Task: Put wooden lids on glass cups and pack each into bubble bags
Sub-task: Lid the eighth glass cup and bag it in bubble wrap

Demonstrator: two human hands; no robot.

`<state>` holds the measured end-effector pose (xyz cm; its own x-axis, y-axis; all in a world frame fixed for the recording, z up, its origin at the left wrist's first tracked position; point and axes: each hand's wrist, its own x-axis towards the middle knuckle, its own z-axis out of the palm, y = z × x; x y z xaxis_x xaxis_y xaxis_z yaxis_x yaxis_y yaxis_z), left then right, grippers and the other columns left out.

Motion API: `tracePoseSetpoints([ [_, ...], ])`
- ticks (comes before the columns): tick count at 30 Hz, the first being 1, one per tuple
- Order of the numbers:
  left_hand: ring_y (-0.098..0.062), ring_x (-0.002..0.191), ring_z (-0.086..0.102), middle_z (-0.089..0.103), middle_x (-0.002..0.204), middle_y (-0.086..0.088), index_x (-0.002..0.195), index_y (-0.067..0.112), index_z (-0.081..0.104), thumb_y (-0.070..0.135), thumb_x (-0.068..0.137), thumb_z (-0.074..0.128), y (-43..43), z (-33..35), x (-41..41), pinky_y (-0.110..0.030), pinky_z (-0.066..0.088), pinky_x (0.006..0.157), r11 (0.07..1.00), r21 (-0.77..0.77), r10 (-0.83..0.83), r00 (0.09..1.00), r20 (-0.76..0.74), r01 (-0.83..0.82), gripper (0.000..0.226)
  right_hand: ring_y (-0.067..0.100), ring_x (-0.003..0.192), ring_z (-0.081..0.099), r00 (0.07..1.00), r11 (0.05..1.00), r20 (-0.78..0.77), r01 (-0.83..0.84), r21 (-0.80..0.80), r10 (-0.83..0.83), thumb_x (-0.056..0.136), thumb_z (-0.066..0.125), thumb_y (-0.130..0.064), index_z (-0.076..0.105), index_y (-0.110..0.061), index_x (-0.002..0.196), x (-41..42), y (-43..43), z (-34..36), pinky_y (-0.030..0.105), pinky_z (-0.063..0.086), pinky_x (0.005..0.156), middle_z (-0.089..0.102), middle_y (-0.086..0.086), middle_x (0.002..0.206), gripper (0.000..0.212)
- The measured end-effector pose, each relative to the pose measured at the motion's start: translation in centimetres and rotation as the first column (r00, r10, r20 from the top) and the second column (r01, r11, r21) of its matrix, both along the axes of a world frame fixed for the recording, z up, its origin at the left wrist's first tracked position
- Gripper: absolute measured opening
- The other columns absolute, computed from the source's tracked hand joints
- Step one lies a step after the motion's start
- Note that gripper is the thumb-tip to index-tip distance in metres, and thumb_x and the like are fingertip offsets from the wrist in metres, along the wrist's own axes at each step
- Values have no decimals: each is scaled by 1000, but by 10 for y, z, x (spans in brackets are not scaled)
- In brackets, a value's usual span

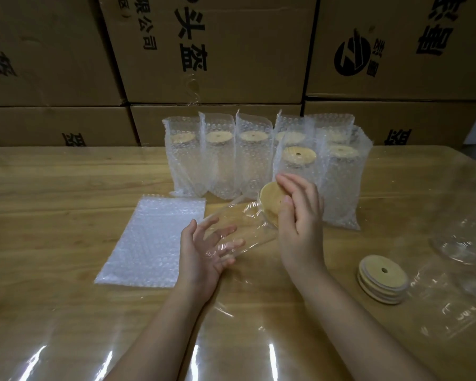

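Glass cup [242, 226] is held tilted on its side above the table [66, 188] centre. Its base points to 8 o'clock in the left hand [201, 257], whose spread fingers curl round it, and its mouth points to 2 o'clock, where the right hand [300, 215] grips the wooden lid [270, 202] against the rim. A flat bubble bag [154, 237] lies at 9 o'clock, bagged cups [217, 155] stand at 12 o'clock, and a lid stack [381, 281] sits at 4 o'clock.
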<state>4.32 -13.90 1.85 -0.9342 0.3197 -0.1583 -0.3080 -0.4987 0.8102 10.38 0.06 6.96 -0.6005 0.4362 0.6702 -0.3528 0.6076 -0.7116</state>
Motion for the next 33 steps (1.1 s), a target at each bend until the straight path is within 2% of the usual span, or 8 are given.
tracePoseSetpoints([
  [6, -35, 80, 71, 73, 100, -17, 101, 17, 64, 53, 91, 39, -4, -3, -5, -24, 49, 48, 998, 58, -9, 998, 57, 6, 44, 19, 136, 37, 995, 985, -58, -72, 158, 82, 96, 32, -22, 50, 3, 133, -8, -13, -6, 30, 28, 114, 47, 8, 140, 48],
  [15, -32, 76, 70, 72, 102, -18, 109, 15, 62, 55, 88, 42, -7, -9, -7, -25, 45, 46, 995, 59, -85, 994, 64, 81, 50, 20, 122, 52, 994, 989, -99, -31, 146, 46, 95, 34, -24, 57, 4, 125, -4, -20, -4, 26, 40, 104, 59, 15, 128, 47],
  [19, -28, 66, 67, 70, 92, -15, 98, 14, 69, 54, 87, 44, -8, -12, -9, -26, 45, 43, 982, 130, -143, 988, 64, 134, 49, 14, 116, 54, 983, 973, -152, -67, 220, 102, 98, 35, -42, 57, 5, 124, 2, -21, -4, 23, 47, 94, 58, 16, 122, 58],
  [22, -26, 73, 68, 70, 98, -13, 104, 15, 72, 57, 86, 44, -8, -11, -10, -32, 50, 58, 977, 138, -167, 986, 18, 163, 53, 14, 112, 55, 975, 952, -152, -117, 281, 164, 91, 51, -40, 59, 1, 124, 1, -15, -1, 23, 49, 89, 56, 14, 120, 53],
  [25, -23, 82, 70, 70, 99, -10, 121, 18, 60, 62, 91, 38, 2, -10, -7, -38, 52, 73, 987, 25, -155, 987, -49, 156, 58, -2, 112, 52, 978, 976, -28, -202, 78, 205, 90, 54, -41, 57, -14, 129, -3, -1, 8, 18, 48, 89, 52, -2, 123, 48],
  [29, -19, 73, 69, 71, 104, -1, 125, 25, 54, 69, 88, 34, 18, -10, 4, -32, 57, 59, 958, -276, -166, 939, -300, 81, 61, -5, 108, 55, 976, 982, 114, -180, -58, 186, 92, 57, -38, 61, -21, 124, -11, 23, 21, 7, 44, 84, 53, -9, 120, 37],
  [31, -18, 78, 70, 70, 110, 7, 123, 34, 53, 71, 79, 52, 19, -14, 8, -30, 57, 62, 927, -372, -208, 894, -398, 50, 58, -3, 107, 56, 968, 980, 160, -189, -55, 196, 92, 59, -34, 63, -22, 120, -11, 32, 25, 6, 44, 84, 55, -8, 120, 31],
  [33, -15, 94, 69, 64, 119, 13, 129, 41, 45, 51, 67, 75, 20, -20, 10, -28, 57, 74, 880, -474, -293, 817, -497, 28, 70, -7, 106, 53, 953, 977, 216, -210, -42, 214, 90, 60, -36, 63, -27, 117, -9, 37, 29, 4, 42, 84, 54, -12, 117, 29],
])
